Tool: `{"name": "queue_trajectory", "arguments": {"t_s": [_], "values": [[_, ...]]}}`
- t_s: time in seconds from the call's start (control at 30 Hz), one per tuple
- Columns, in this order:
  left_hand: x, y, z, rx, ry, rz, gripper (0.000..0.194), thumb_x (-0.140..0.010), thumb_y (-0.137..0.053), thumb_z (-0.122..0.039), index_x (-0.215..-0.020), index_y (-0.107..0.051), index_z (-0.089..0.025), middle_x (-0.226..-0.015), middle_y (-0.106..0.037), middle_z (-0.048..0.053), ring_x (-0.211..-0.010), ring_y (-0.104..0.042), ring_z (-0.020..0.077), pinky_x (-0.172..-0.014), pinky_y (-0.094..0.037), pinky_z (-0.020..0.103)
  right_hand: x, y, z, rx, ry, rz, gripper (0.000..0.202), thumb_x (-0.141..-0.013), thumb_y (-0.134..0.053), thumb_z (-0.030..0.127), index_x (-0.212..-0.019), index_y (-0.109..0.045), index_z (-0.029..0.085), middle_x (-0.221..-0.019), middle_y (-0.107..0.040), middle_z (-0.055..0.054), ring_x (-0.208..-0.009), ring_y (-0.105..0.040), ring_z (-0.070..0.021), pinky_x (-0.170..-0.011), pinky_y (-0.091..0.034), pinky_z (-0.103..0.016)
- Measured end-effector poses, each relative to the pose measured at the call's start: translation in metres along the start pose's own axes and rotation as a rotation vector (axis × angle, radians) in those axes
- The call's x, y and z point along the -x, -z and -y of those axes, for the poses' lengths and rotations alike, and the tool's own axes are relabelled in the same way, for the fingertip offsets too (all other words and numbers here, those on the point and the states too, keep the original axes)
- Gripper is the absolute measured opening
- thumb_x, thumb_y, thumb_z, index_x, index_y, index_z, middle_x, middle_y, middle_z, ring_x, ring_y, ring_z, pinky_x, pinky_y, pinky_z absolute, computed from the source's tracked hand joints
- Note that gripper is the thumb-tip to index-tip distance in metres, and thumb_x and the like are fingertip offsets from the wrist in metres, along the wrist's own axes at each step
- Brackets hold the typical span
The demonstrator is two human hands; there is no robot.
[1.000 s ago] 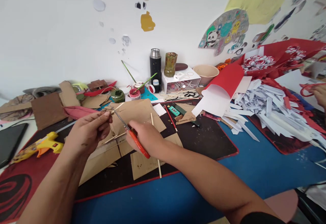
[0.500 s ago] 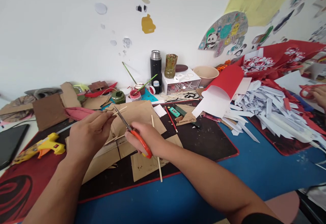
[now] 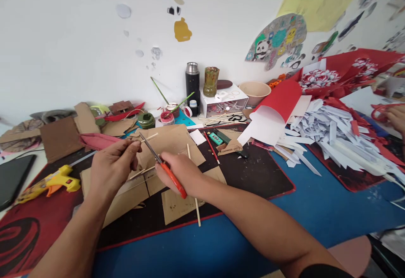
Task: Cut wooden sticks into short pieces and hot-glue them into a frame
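My left hand pinches a thin wooden stick, whose free end points right past the fingertips. My right hand is closed on orange-handled scissors; their blades point up and left and meet the stick beside my left fingertips. Beneath both hands lie brown cardboard pieces on a dark mat. A longer wooden stick runs over the cardboard, partly hidden under my right hand and forearm.
A yellow glue gun lies at the left. Behind the cardboard stand paint jars and a black thermos. White paper strips are heaped at the right, where another person's hand holds red-handled scissors.
The orange scissor handles have drawn closer together and their blades have closed somewhat around the stick. My left hand has turned slightly. The whole view has shifted a little.
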State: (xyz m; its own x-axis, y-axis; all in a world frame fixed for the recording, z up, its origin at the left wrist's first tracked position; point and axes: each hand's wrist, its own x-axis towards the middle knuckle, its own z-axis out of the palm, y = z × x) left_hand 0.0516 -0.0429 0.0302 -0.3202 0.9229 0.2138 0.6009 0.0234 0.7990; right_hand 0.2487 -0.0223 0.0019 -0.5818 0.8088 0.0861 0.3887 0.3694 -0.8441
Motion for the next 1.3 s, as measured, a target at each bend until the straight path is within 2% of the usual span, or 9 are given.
{"name": "queue_trajectory", "arguments": {"t_s": [0.23,0.37,0.53,0.7,0.87,0.93,1.03,1.17,1.3], "values": [[-0.004,-0.005,0.011,0.414,0.166,0.096,0.030,-0.094,-0.072,-0.044,-0.074,-0.068,-0.022,-0.048,-0.047,-0.005,-0.043,-0.044,0.0112,-0.044,-0.034,0.023,0.001,0.000,0.003,0.047,-0.004,0.004,0.029,-0.099,-0.059,0.030,-0.080,-0.038,0.025,-0.063,-0.042,0.005,-0.059,-0.037,-0.0140,-0.062,-0.025,-0.030],[-0.009,-0.011,0.012,0.646,0.262,0.113,0.030,-0.086,-0.080,-0.040,-0.068,-0.066,-0.019,-0.050,-0.040,-0.007,-0.039,-0.036,0.0073,-0.037,-0.029,0.020,0.000,-0.002,0.001,0.088,-0.010,0.002,0.025,-0.100,-0.058,0.030,-0.081,-0.044,0.024,-0.064,-0.044,0.004,-0.059,-0.038,-0.0146,-0.062,-0.025,-0.030],[-0.012,-0.009,0.008,0.741,0.353,0.182,0.034,-0.077,-0.085,-0.039,-0.064,-0.062,-0.017,-0.051,-0.036,-0.009,-0.037,-0.027,0.0034,-0.032,-0.022,0.015,-0.001,-0.006,-0.003,0.109,0.005,-0.012,0.022,-0.099,-0.058,0.030,-0.083,-0.044,0.025,-0.064,-0.040,0.005,-0.059,-0.035,-0.0152,-0.062,-0.024,-0.031],[-0.016,0.000,0.010,0.846,0.520,0.335,0.036,-0.082,-0.078,-0.040,-0.063,-0.054,-0.020,-0.049,-0.026,-0.011,-0.032,-0.021,0.0032,-0.029,-0.023,0.014,-0.002,-0.009,-0.007,0.130,0.030,-0.030,0.023,-0.099,-0.057,0.031,-0.082,-0.042,0.025,-0.063,-0.037,0.005,-0.058,-0.029,-0.0154,-0.060,-0.023,-0.031],[-0.018,0.005,0.008,0.950,0.617,0.427,0.038,-0.085,-0.076,-0.035,-0.064,-0.048,-0.021,-0.052,-0.025,-0.012,-0.032,-0.019,0.0033,-0.028,-0.024,0.016,-0.003,-0.013,-0.011,0.123,0.022,-0.035,0.022,-0.102,-0.054,0.026,-0.082,-0.044,0.024,-0.062,-0.039,0.004,-0.057,-0.030,-0.0154,-0.059,-0.022,-0.030],[-0.017,0.002,0.007,0.940,0.590,0.428,0.041,-0.085,-0.078,-0.038,-0.064,-0.048,-0.021,-0.052,-0.026,-0.012,-0.033,-0.021,0.0034,-0.029,-0.025,0.016,-0.004,-0.012,-0.012,0.096,0.021,-0.028,0.021,-0.102,-0.053,0.025,-0.083,-0.044,0.024,-0.063,-0.042,0.004,-0.058,-0.034,-0.0153,-0.060,-0.024,-0.030],[-0.014,-0.005,0.008,0.852,0.412,0.353,0.037,-0.083,-0.081,-0.041,-0.067,-0.056,-0.019,-0.053,-0.033,-0.010,-0.036,-0.028,0.0038,-0.034,-0.027,0.016,-0.005,-0.008,-0.012,0.073,0.017,-0.021,0.019,-0.103,-0.054,0.025,-0.085,-0.046,0.024,-0.067,-0.048,0.003,-0.061,-0.040,-0.0155,-0.062,-0.026,-0.029],[-0.012,-0.010,0.012,0.561,0.163,0.222,0.030,-0.087,-0.077,-0.045,-0.078,-0.068,-0.018,-0.053,-0.044,-0.007,-0.043,-0.044,0.0092,-0.042,-0.035,0.020,-0.006,-0.002,-0.010,0.090,-0.003,-0.003,0.016,-0.102,-0.057,0.025,-0.087,-0.052,0.024,-0.069,-0.053,0.003,-0.062,-0.044,-0.0154,-0.063,-0.028,-0.028],[-0.011,-0.006,0.013,0.289,0.039,0.131,0.025,-0.089,-0.069,-0.045,-0.081,-0.069,-0.021,-0.057,-0.062,-0.001,-0.051,-0.058,0.0156,-0.052,-0.045,0.026,-0.005,0.005,-0.004,0.030,0.006,0.019,0.019,-0.100,-0.062,0.029,-0.085,-0.052,0.024,-0.069,-0.056,0.003,-0.062,-0.049,-0.0142,-0.063,-0.033,-0.027]]}}
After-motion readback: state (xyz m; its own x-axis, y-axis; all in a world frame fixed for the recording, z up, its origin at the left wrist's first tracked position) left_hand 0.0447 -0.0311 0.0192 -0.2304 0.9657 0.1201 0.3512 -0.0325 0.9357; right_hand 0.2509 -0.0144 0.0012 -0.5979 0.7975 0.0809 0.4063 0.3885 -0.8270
